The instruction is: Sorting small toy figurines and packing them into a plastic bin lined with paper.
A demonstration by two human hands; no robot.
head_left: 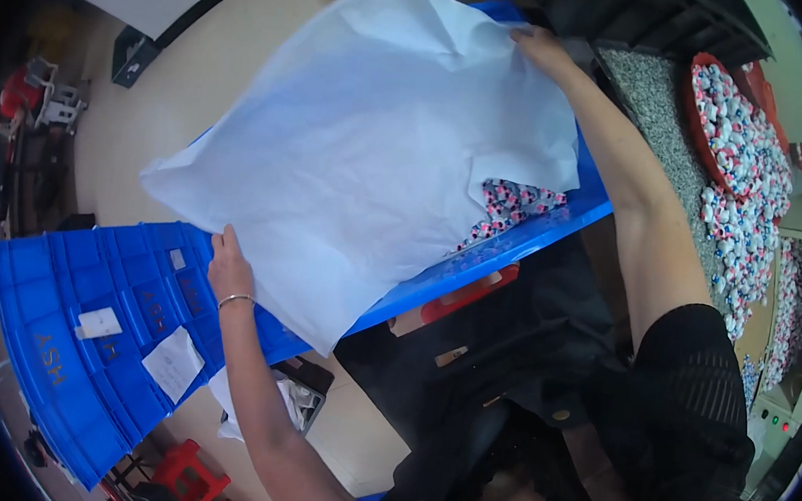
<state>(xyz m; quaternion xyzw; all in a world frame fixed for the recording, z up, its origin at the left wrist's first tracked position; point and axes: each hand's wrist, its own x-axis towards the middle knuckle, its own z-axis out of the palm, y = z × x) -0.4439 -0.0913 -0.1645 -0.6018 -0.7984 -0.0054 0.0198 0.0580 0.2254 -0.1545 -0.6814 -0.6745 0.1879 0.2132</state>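
A large thin white sheet [363, 142] is spread out between my two hands over a blue crate [476, 269]. My left hand [230, 269], with a bracelet at the wrist, pinches its near left edge. At the far right corner, my right hand [538, 51] grips the sheet with the arm stretched out. Small pink, white and dark pieces [518, 203] lie in the crate and show past the sheet's right edge. The sheet hides most of the crate's inside, and its left part stands out beyond the crate.
Stacked blue crates [79, 327] with paper labels stand at the left. On the right, a speckled counter [656, 111] bears a red basket [694, 114] and a heap of small white and pink pieces [740, 242]. Red stools [190, 475] are on the floor at lower left.
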